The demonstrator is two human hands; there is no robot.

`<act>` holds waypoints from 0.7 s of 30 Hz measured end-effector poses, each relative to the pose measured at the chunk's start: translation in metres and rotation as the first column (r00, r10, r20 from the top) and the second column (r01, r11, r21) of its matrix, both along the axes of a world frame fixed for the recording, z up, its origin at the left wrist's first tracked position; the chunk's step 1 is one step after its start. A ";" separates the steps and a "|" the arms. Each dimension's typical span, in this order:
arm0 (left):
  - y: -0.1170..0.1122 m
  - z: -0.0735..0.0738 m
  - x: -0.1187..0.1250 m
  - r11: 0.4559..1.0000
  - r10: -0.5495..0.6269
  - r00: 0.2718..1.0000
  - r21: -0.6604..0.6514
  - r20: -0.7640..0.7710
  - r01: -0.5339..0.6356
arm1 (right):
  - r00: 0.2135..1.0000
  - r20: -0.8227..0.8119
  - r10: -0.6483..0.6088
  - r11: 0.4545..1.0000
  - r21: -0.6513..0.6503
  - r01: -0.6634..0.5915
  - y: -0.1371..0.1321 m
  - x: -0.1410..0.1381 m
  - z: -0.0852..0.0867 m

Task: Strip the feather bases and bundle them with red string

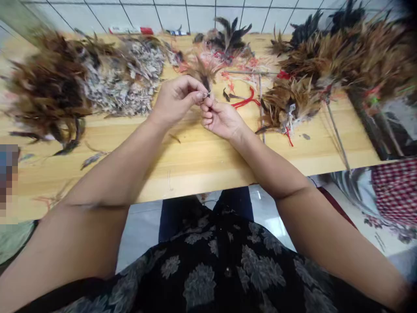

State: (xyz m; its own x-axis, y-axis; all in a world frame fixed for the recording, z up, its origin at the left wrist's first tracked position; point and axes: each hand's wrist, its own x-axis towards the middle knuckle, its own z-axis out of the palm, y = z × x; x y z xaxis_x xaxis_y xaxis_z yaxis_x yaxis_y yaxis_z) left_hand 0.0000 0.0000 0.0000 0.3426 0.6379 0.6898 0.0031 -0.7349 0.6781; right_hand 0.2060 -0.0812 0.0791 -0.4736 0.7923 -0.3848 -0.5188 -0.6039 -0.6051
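Over the middle of the wooden table, both my hands meet at the base of a small bunch of brown feathers. The feather tips fan out away from me. My left hand pinches the bunch's base between thumb and forefinger. From the other side, my right hand has its fingers curled and pressed together at the same spot. Fingers cover most of the base, so I cannot make out what the right fingertips grip besides the bunch. Red cord lies just right of my hands.
Brown feathers and grey-white fluffy feathers are heaped at left. Dark feathers stand at the back near a red-and-white marker. At right are a brown feather bundle, a larger feather pile and a thin stick.
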 end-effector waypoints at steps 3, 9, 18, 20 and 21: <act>0.009 -0.001 0.001 1.000 0.023 0.999 0.007 -0.024 -0.023 | 1.000 -0.013 0.004 1.000 -0.004 -0.004 0.000 0.000 -0.001; 0.010 -0.006 0.009 0.995 0.077 0.997 0.057 0.017 -0.078 | 1.000 0.007 0.000 1.000 0.006 0.000 0.000 -0.001 -0.004; 0.004 -0.002 0.015 0.999 0.037 0.998 -0.031 0.049 -0.036 | 0.999 0.051 0.011 0.998 0.065 -0.014 0.006 -0.002 -0.014; 0.003 0.002 0.013 0.996 -0.011 0.999 -0.090 0.036 0.014 | 0.999 0.052 0.006 0.999 0.044 -0.008 0.007 -0.003 -0.015; 0.001 0.005 0.012 0.992 -0.032 0.999 -0.119 0.027 0.035 | 0.999 0.050 0.004 0.999 0.033 -0.006 0.008 -0.004 -0.015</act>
